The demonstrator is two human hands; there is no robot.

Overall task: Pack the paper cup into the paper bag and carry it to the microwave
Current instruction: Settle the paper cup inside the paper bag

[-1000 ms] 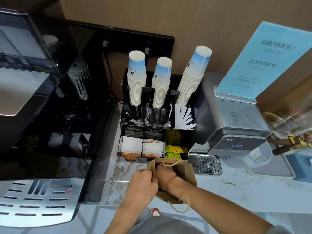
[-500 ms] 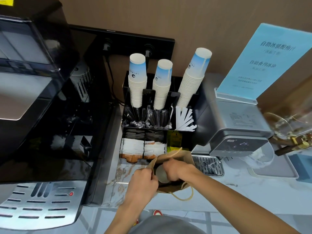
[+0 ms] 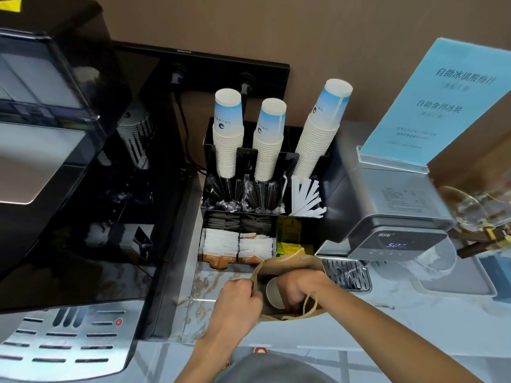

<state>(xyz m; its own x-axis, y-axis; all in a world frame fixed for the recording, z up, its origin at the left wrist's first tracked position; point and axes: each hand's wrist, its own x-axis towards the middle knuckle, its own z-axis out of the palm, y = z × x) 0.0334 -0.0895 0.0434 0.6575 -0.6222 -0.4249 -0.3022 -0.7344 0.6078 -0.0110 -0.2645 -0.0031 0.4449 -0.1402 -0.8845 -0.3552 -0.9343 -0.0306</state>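
**Cup Going Into Bag at the Drinks Counter**

The paper bag (image 3: 287,268) stands open on the marbled counter (image 3: 204,288), in the lower centre of the frame. The left hand (image 3: 239,298) is closed on the bag's left rim, holding the mouth open. The right hand (image 3: 300,286) is inside the mouth of the bag, its fingers curled around the paper cup (image 3: 273,293). The cup lies tilted, with its open end facing left, and sits partly below the bag's rim. One string handle (image 3: 307,306) loops over the near edge of the bag, just beside the right wrist.

Directly behind the bag stands a black organiser (image 3: 249,161). It holds three stacks of cups (image 3: 228,139), stirrers and rows of sachets (image 3: 221,244). A grey dispenser (image 3: 395,217) with a lit display occupies the right centre of the frame; its metal drip tray (image 3: 345,275) appears to touch the bag's right side, though the hand blocks a clear view. A blue sign (image 3: 442,103) stands on top of the dispenser. A large black coffee machine (image 3: 69,161) fills the left of the frame.
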